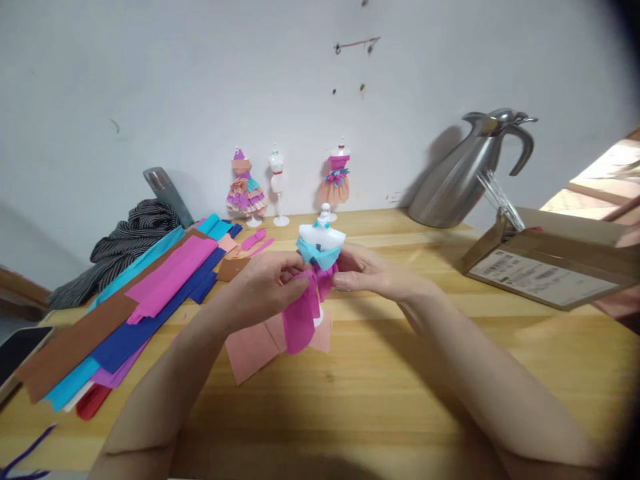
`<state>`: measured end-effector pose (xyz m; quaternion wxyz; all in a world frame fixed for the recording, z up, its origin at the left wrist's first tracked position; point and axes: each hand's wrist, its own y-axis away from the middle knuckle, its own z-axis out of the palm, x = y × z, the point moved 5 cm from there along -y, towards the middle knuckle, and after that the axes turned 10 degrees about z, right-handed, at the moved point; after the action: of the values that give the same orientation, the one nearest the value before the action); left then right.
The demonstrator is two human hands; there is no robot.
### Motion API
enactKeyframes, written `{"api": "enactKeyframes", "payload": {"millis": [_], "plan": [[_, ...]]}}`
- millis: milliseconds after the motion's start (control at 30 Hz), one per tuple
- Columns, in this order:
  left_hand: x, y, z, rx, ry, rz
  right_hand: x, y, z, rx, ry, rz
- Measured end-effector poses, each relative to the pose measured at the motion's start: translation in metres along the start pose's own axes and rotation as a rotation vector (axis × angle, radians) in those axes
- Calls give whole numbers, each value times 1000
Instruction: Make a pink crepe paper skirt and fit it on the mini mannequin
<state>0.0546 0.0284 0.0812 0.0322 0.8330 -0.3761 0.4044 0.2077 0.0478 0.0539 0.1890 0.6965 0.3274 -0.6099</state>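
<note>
In the middle of the head view stands a small white dress form (310, 235), its bust wrapped in light blue paper (327, 257). A strip of magenta crepe paper (299, 327) goes round its waist and hangs down on the left side. My left hand (265, 287) is closed, pinching this strip between thumb and fingers. On the other side, my right hand (367, 270) closes round the form's waist, with the thumb at the magenta paper and the fingers partly hidden behind. Peach paper (250, 350) lies on the table under the form.
Coloured crepe strips (170, 273) are piled at left, beside a striped cloth (135, 230) and a flask (167, 193). Pink scissors (254, 239) lie behind my left hand. Small dress forms (277, 180) stand by the wall. A steel jug (460, 173) and cardboard box (560, 247) are at right.
</note>
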Motion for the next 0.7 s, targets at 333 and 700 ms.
{"api": "enactKeyframes", "payload": {"millis": [333,700], "plan": [[4,2,1,-7,-8,28,14,-2,-18,43,2,2],[6,0,-2,44,-109,54,16,-9,-16,174,-78,-64]]}}
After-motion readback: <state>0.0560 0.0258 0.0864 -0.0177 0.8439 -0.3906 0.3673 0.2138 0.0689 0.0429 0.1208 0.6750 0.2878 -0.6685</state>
